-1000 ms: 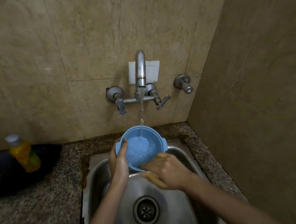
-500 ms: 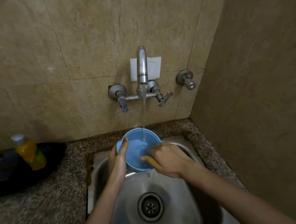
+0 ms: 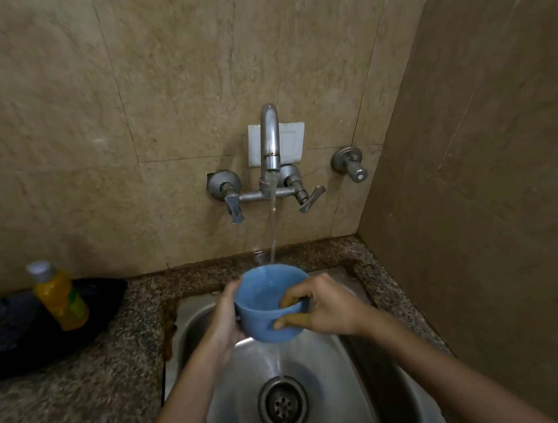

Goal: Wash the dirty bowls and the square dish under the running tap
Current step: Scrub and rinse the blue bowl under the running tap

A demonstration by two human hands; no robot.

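**Operator:** Where is the work item?

**Instructor:** The blue bowl [image 3: 268, 319] is held above the sink [image 3: 324, 396], directly beneath the tap [image 3: 270, 136], and touches neither. The water stream [image 3: 273, 225] meets its far rim. Run-off falls from its underside toward the drain [image 3: 283, 405].

**Operator:** Grip status?

**Instructor:** Both hands grip the bowl. The left hand [image 3: 225, 323] wraps the left wall. The right hand [image 3: 326, 309] pinches the right wall, with its fingers [image 3: 292, 297] hooked over the rim and the thumb pressed on the outside.

**Operator:** What is the correct procedure for this rinse?

**Instructor:**
1. Move the bowl slightly toward the wall, so the stream lands inside it and not on the rim.
2. Turn the bowl slowly so water covers the whole inner wall.
3. Use one hand to hold the bowl and free the other to rub the surface.
4. Tip the bowl away from the body to drain it.

**Operator:** Hazards?

**Instructor:** Wet plastic is likely to be slippery, so hold the bowl low over the sink. Water striking the rim may splash onto the tabletop [image 3: 67, 405].

**Operator:** What is left to wash?

**Instructor:** The black dish [image 3: 8, 336] on the tabletop, probably the square dish, with a yellow bottle [image 3: 61, 298] standing in it.
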